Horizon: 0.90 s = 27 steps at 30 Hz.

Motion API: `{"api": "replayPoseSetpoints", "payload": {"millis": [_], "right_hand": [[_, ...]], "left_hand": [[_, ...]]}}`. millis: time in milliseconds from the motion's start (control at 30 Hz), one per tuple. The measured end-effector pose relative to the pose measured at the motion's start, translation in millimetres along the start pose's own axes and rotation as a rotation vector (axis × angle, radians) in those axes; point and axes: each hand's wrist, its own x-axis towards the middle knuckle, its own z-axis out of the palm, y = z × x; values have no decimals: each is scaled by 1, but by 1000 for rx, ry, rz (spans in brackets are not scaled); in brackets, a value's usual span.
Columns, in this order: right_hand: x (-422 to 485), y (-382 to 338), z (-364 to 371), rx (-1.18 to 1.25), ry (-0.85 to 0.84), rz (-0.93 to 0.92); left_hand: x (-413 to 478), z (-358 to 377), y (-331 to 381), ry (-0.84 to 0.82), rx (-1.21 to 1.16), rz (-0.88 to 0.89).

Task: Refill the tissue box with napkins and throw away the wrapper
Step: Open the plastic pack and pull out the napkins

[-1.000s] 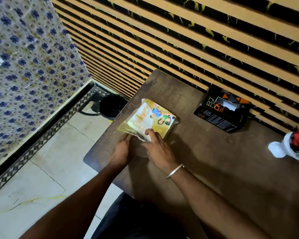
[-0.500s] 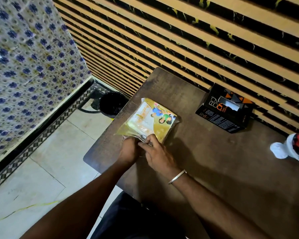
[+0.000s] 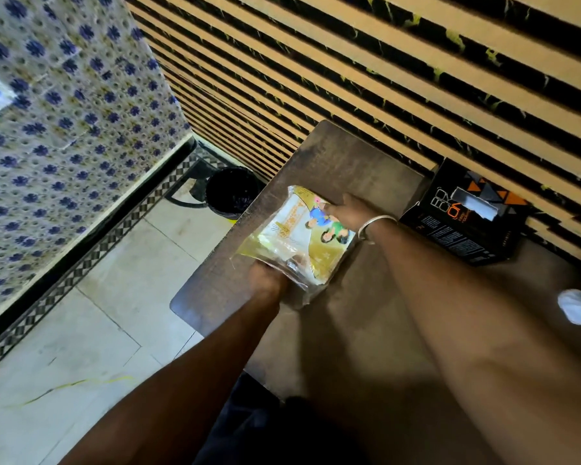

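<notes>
A napkin pack point(image 3: 292, 236) in a yellow and clear printed wrapper lies near the left edge of the dark wooden table point(image 3: 349, 156). My left hand point(image 3: 267, 278) pinches the clear wrapper end at the pack's near side. My right hand point(image 3: 351, 209), a bangle on its wrist, rests on the pack's far right corner and grips it there. The black tissue box point(image 3: 463, 226), with orange triangles and a white slot on top, stands against the slatted wall to the right, apart from both hands.
A black bin point(image 3: 233, 191) stands on the tiled floor just left of the table's far corner. A white object point(image 3: 579, 305) sits at the table's right edge. A slatted wall runs behind the table, and a blue-flowered tiled wall stands at left.
My right hand has gone from the pack's near end to its far right corner. My left hand keeps hold of the near wrapper end. The view has shifted right and closer.
</notes>
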Motion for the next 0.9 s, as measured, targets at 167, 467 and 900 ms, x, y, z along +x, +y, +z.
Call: {"api": "replayPoseSetpoints", "payload": {"millis": [167, 467, 900], "right_hand": [[31, 20, 1, -67, -169, 51], [-20, 28, -16, 412, -338, -86], [-40, 51, -45, 670, -396, -142]], "left_hand": [[3, 2, 10, -68, -155, -170], [5, -13, 14, -337, -292, -139], [-6, -12, 46, -515, -494, -392]]}}
